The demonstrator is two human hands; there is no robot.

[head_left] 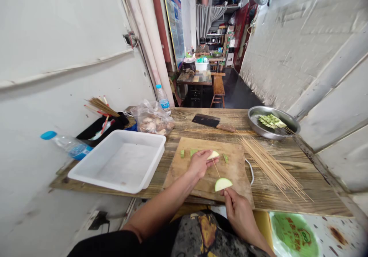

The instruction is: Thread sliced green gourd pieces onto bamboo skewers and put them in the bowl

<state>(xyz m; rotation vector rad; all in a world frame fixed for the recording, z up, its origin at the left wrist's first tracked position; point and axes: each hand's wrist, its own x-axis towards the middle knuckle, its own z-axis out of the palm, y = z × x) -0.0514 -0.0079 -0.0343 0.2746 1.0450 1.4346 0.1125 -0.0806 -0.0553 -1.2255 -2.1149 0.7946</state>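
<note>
My left hand (pixel 199 163), above the wooden cutting board (pixel 181 176), pinches a half-round zucchini slice (pixel 213 155) at the tip of a bamboo skewer (pixel 216 168). Lower down the same skewer is a second half-round zucchini slice (pixel 223 184), pale inside with a green rim. Just below that slice, the fingers of my right hand (pixel 238 208) are closed on the skewer. Small green pieces (pixel 182 154) lie on the board beyond my left hand. How deep the tip sits in the upper slice is hidden.
Loose skewers (pixel 271 169) lie right of the board. A steel bowl (pixel 253 125) holds skewered green slices. Behind the board is a cleaver (pixel 207 120). At left stand a white plastic tub (pixel 126 182), a bagged brownish food (pixel 153 123) and water bottles (pixel 163 99). Another person (pixel 202 49) sits far back.
</note>
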